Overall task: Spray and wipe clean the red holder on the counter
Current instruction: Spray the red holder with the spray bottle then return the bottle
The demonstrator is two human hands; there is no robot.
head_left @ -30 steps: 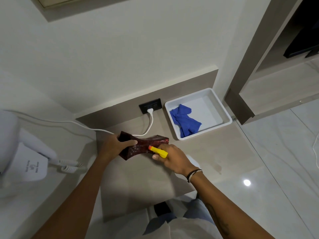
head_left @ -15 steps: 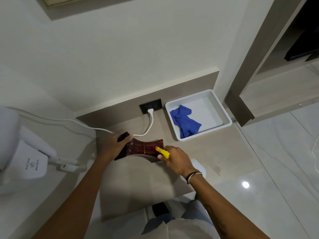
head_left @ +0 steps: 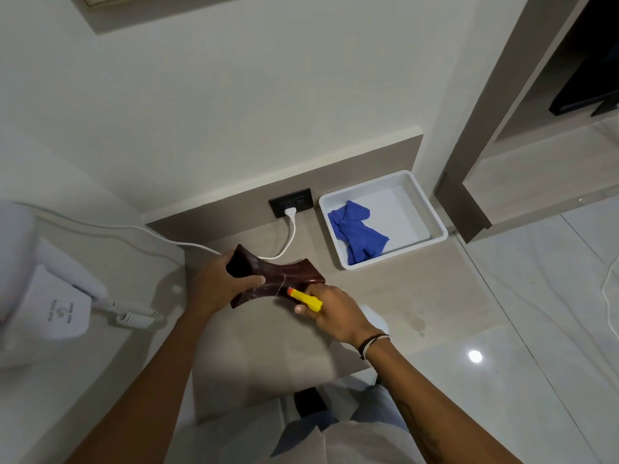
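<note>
Beige counter (head_left: 385,296) against a white wall, glossy tile floor to its right. Landmark: black outlet (head_left: 292,206) on the counter's backsplash, white plug (head_left: 290,213) in it, cord (head_left: 167,241) running left from there. Holder (head_left: 278,279), dark red with flared ends, sits below the outlet, lifted and tilted over the counter. Left hand (head_left: 221,283) clamps around the holder's left end, thumb across its front face. Right hand (head_left: 335,313) is below and right of the outlet, fingers wrapped around a sprayer (head_left: 304,298); only the yellow nozzle with a red tip shows, tip just beside the holder's lower right edge. Cannot tell if it touches. Band on the right wrist. Tray (head_left: 435,226), white, right of the outlet on the counter, blue cloth (head_left: 358,236) crumpled in its left half. Hair dryer (head_left: 50,296), white, far left of the outlet, coiled cord by its handle.
</note>
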